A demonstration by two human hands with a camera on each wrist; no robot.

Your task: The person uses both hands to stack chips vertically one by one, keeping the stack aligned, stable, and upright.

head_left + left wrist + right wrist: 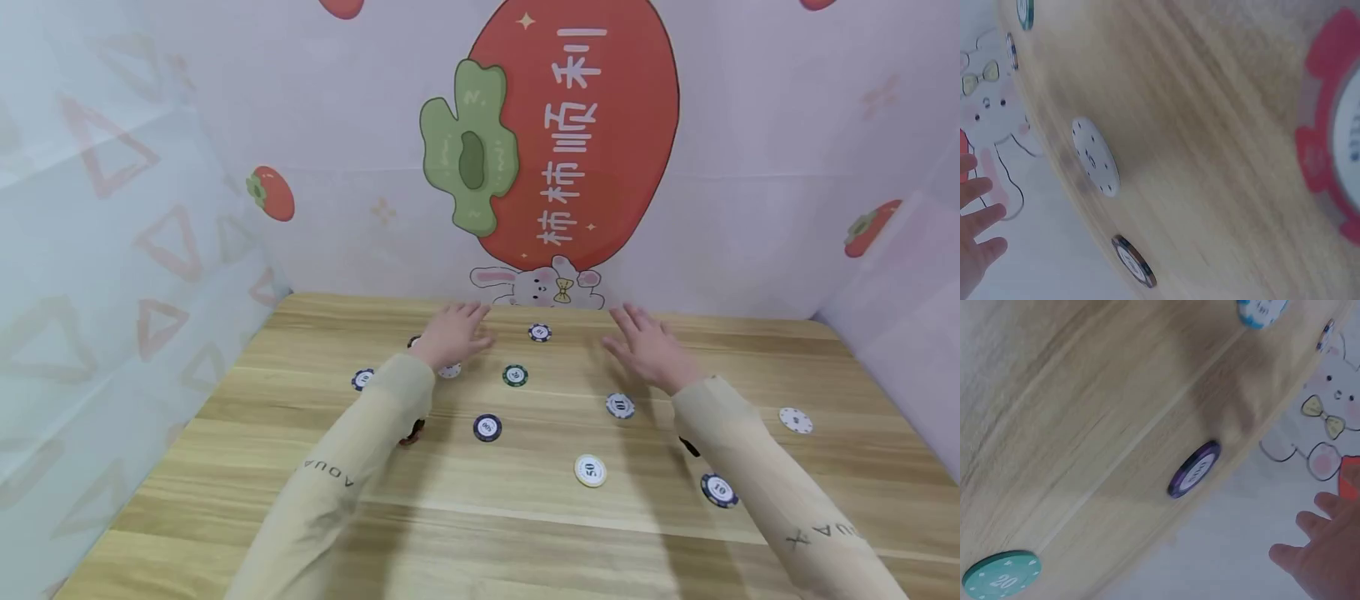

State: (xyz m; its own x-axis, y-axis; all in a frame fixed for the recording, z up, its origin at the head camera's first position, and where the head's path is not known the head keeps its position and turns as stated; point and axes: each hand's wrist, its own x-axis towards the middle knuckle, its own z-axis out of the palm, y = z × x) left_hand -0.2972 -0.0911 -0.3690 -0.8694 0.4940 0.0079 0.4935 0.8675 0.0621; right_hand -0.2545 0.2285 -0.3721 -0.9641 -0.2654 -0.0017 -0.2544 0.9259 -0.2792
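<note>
My left hand (453,333) hovers over the far left part of the wooden table with its fingers spread and holds nothing. Just beneath it, a white poker chip (450,372) lies partly covered in the head view. The left wrist view also has a brown-edged chip (1134,261) and, close to the camera, a red chip (1319,156) cut by the frame. Over the far right part, my right hand (648,346) is likewise empty, fingers extended. Nearest it lie a pale blue chip marked 10 (620,406), a purple chip (1194,469) and a green 20 chip (1002,575).
Between the arms lie a dark blue chip (540,332), a green-edged chip (515,375), a 500 chip (487,427) and a yellow-rimmed 50 chip (590,471). At right are a white chip (796,420) and a blue-edged 10 chip (719,490). A printed cloth (750,167) hangs behind the table.
</note>
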